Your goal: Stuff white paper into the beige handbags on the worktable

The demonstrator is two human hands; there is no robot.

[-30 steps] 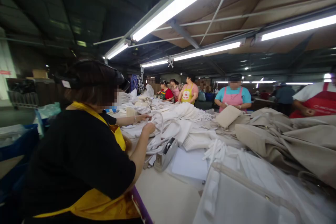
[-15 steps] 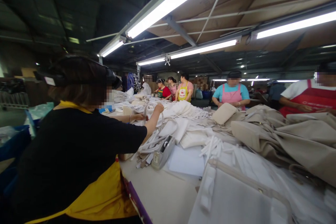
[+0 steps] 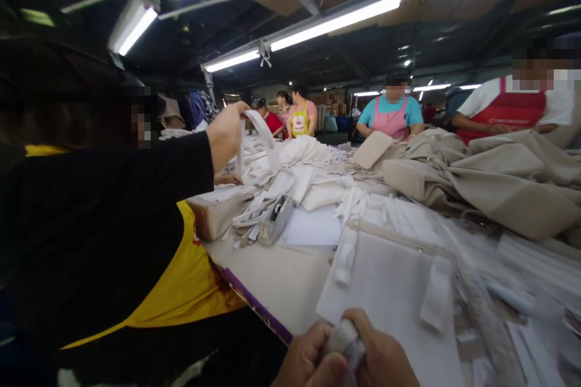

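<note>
Your hands [image 3: 342, 357] are together at the bottom edge of the view, near you, both clamped on a small bunched piece of pale fabric [image 3: 345, 340], which is partly blurred and partly hidden by your fingers [image 3: 363, 344]. The piece sits just above the near edge of a flat white fabric panel [image 3: 385, 296], which has a beige trim along its far edge and two white fabric tabs [image 3: 345, 257] lying on it. The panel lies on the worktop [image 3: 267, 278], which has a purple strip [image 3: 254, 305] along its left edge. Farther on are a grey tape dispenser [image 3: 275, 221], a white paper sheet [image 3: 313, 225] and a tangle of white straps [image 3: 249, 211]. On your left, a co-worker [image 3: 91, 236] in a black top and yellow apron raises one hand [image 3: 224, 139] and pulls up a white strap [image 3: 258, 130], beside a beige fabric bag [image 3: 215, 211]. A large heap of beige canvas [image 3: 512, 187] lies on the right, and white fabric pieces [image 3: 299, 151] are heaped toward the far end. A cream pouch [image 3: 372, 150] sits on the far side of the canvas. How many pieces are finished and how many remain cannot be told from this view.
</note>
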